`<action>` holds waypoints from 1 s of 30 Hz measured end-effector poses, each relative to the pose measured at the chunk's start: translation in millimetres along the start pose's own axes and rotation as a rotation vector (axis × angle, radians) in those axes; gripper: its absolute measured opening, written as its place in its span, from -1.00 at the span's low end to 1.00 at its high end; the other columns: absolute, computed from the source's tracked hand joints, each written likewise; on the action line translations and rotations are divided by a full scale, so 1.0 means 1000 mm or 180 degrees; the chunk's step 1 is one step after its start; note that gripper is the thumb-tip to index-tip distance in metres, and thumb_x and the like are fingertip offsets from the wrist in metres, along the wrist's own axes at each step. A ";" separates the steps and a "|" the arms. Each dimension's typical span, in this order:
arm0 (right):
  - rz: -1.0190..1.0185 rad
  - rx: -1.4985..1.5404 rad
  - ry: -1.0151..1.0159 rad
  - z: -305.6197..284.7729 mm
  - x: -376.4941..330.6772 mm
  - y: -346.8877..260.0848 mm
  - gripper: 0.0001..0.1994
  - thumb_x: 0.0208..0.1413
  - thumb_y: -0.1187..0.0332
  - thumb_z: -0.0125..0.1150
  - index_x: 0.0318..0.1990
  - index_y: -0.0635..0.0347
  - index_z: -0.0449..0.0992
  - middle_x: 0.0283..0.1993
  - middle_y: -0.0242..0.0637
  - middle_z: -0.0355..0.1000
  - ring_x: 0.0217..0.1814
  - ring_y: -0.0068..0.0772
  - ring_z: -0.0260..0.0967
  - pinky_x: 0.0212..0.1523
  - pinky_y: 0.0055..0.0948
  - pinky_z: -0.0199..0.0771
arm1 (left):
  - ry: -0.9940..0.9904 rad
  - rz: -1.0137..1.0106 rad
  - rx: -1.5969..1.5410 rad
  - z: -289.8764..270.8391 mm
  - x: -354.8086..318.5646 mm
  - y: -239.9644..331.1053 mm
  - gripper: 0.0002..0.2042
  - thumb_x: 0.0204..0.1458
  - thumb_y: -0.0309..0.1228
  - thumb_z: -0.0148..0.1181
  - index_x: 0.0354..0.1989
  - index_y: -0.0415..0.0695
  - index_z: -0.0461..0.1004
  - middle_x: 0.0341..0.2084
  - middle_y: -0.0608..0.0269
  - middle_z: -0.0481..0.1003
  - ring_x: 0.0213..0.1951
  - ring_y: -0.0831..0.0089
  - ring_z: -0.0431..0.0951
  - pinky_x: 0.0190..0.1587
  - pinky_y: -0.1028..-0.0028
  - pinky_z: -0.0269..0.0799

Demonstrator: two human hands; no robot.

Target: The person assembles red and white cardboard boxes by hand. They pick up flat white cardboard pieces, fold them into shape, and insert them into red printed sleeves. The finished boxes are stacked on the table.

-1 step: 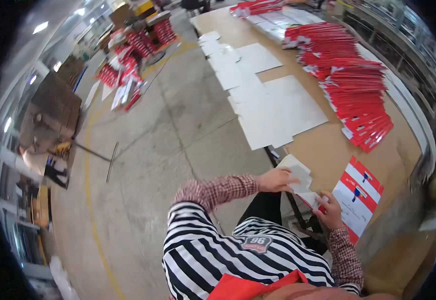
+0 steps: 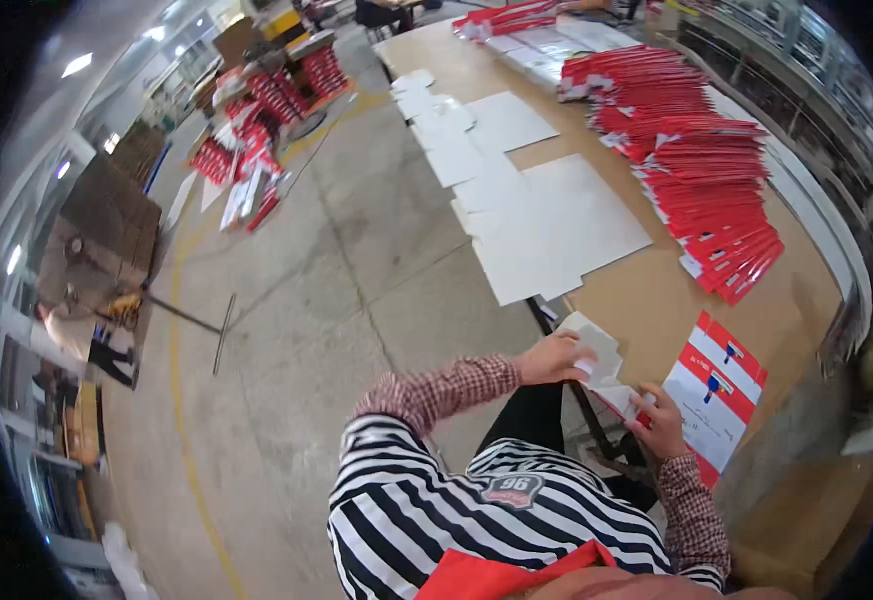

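Observation:
At the table's near edge, a small cardboard carton blank (image 2: 603, 348), white inside with red on its outside, is partly folded between my hands. My left hand (image 2: 554, 358) pinches its left part with bent fingers, over the table edge. On the other side my right hand (image 2: 659, 420) grips the carton's near right end, thumb and fingers around it. The hands hide part of the folds. Just right of my right hand lies a flat red and white printed carton blank (image 2: 711, 400) with blue pictures, its printed face up.
Overlapping white blanks (image 2: 566, 225) reach along the table's left edge. Red folded cartons (image 2: 701, 185) lie in a long fanned row on the brown tabletop (image 2: 646, 310). A brown cardboard box (image 2: 806, 520) stands at lower right. Red bundles (image 2: 281, 95) and another person (image 2: 86, 330) are across the floor.
The whole view has shifted slightly. Both hands keep nearly the same hold on the carton, the left fingers slightly altered in pose.

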State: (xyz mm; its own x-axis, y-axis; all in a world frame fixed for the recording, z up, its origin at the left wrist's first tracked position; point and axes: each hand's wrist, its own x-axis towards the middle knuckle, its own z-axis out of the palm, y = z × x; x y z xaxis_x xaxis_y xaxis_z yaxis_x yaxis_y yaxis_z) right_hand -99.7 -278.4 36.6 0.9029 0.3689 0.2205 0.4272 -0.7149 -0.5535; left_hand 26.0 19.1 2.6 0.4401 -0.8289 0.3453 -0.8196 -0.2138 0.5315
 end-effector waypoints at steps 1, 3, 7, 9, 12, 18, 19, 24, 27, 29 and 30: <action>-0.0045 -0.0009 0.0080 0.001 0.001 0.002 -0.49 -0.29 0.34 0.48 -0.05 0.15 0.56 0.14 -0.11 0.37 0.10 -0.06 0.38 -0.04 -0.26 0.44 | 0.0342 -0.0570 -0.0297 0.001 0.001 -0.001 -0.49 -0.05 -0.19 0.30 0.08 -0.08 0.38 -0.26 0.23 0.53 -0.09 0.27 0.49 0.25 0.12 0.13; -0.0104 -0.0015 0.0154 0.004 -0.002 0.004 -0.49 -0.29 0.32 0.49 -0.05 0.14 0.56 0.12 -0.11 0.38 0.10 -0.06 0.38 0.00 -0.25 0.44 | 0.1022 -0.1121 0.0010 0.011 0.004 0.004 -0.45 -0.17 -0.09 0.41 0.00 -0.05 0.42 -0.15 0.16 0.48 0.01 0.22 0.41 0.19 0.16 0.15; -0.0059 -0.0025 0.0236 0.004 -0.004 0.004 -0.52 -0.22 0.19 0.48 -0.06 0.11 0.57 0.10 -0.08 0.39 0.09 -0.03 0.37 0.05 -0.16 0.40 | 0.2558 -0.2010 0.0309 0.033 0.009 0.024 -0.31 -0.18 -0.13 0.47 0.12 -0.14 0.31 0.00 0.06 0.38 0.12 0.16 0.32 0.17 0.20 0.21; -0.0133 -0.0027 0.0203 0.008 -0.004 0.006 -0.51 -0.21 0.18 0.48 -0.05 0.09 0.56 0.10 -0.09 0.39 0.08 -0.03 0.37 0.05 -0.15 0.40 | 0.3175 -0.2471 -0.0484 0.053 0.001 0.030 -0.27 -0.15 -0.19 0.47 0.17 -0.19 0.24 0.00 0.04 0.38 0.14 0.19 0.31 0.17 0.21 0.25; -0.0148 -0.0024 0.0219 0.008 -0.008 0.009 -0.50 -0.21 0.16 0.47 -0.04 0.07 0.55 0.11 -0.10 0.38 0.09 -0.03 0.36 0.06 -0.15 0.39 | 0.3390 -0.3129 -0.2535 0.070 0.000 0.041 -0.32 -0.03 -0.24 0.41 0.19 -0.22 0.17 -0.02 0.11 0.41 -0.06 0.34 0.47 -0.18 0.44 0.48; -0.0173 -0.0155 0.0216 0.007 -0.007 0.010 -0.52 -0.17 0.13 0.44 -0.05 0.09 0.55 0.11 -0.11 0.38 0.08 -0.05 0.36 0.07 -0.14 0.36 | 0.3069 -0.3336 -0.3869 0.070 0.006 0.032 -0.64 0.04 -0.32 0.34 -0.04 -0.17 0.40 -0.34 0.30 0.55 -0.41 0.58 0.55 -0.51 0.63 0.42; -0.0171 -0.0147 0.0208 0.006 -0.007 0.009 -0.53 -0.16 0.14 0.43 -0.05 0.09 0.55 0.11 -0.10 0.38 0.08 -0.04 0.36 0.07 -0.14 0.36 | 0.3024 -0.3377 -0.3942 0.072 0.006 0.028 -0.67 0.04 -0.33 0.33 -0.07 -0.16 0.42 -0.36 0.31 0.55 -0.43 0.59 0.54 -0.52 0.64 0.41; -0.0187 -0.0073 0.0237 0.004 -0.005 0.009 -0.54 -0.15 0.17 0.42 -0.05 0.10 0.54 0.10 -0.09 0.39 0.07 -0.03 0.36 0.04 -0.12 0.37 | 0.3245 -0.2694 -0.2711 0.068 0.020 0.038 -0.75 0.03 -0.44 0.28 -0.14 -0.23 0.45 -0.38 0.28 0.56 -0.45 0.50 0.54 -0.42 0.55 0.44; -0.0247 -0.0106 0.0354 0.005 -0.006 0.011 -0.52 -0.20 0.16 0.44 -0.07 0.12 0.55 0.03 -0.06 0.43 0.02 0.00 0.39 -0.02 -0.11 0.40 | 0.2312 -0.1096 -0.0577 0.046 0.045 0.061 -0.75 -0.10 -0.58 0.22 -0.20 -0.23 0.42 -0.08 0.01 0.44 -0.03 0.15 0.46 0.01 0.30 0.35; 0.0239 -0.0220 -0.0290 0.000 -0.002 0.003 -0.48 -0.22 0.16 0.45 -0.04 0.13 0.53 0.08 -0.05 0.39 0.07 0.02 0.35 0.04 -0.09 0.36 | 0.0983 0.0215 -0.0414 0.031 0.075 0.074 -0.47 -0.16 -0.48 0.34 0.04 -0.16 0.30 0.15 -0.05 0.30 0.23 0.05 0.26 0.25 0.05 0.10; 0.0505 -0.0281 -0.0613 -0.007 -0.002 -0.001 -0.46 -0.23 0.16 0.45 -0.02 0.14 0.52 0.11 -0.04 0.37 0.10 0.03 0.34 0.07 -0.07 0.34 | -0.0127 0.0271 0.0590 0.029 0.083 0.082 -0.22 -0.16 -0.21 0.39 0.25 -0.15 0.15 0.31 -0.08 0.10 0.35 0.02 0.08 0.30 -0.01 0.00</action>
State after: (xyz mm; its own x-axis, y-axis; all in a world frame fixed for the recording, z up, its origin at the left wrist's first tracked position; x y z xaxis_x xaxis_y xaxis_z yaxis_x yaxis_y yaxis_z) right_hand -101.9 -282.9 41.8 0.9371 0.3482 -0.0251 0.2910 -0.8187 -0.4950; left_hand -15.1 -82.3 52.3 0.3546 -0.8670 0.3500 -0.9083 -0.2305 0.3491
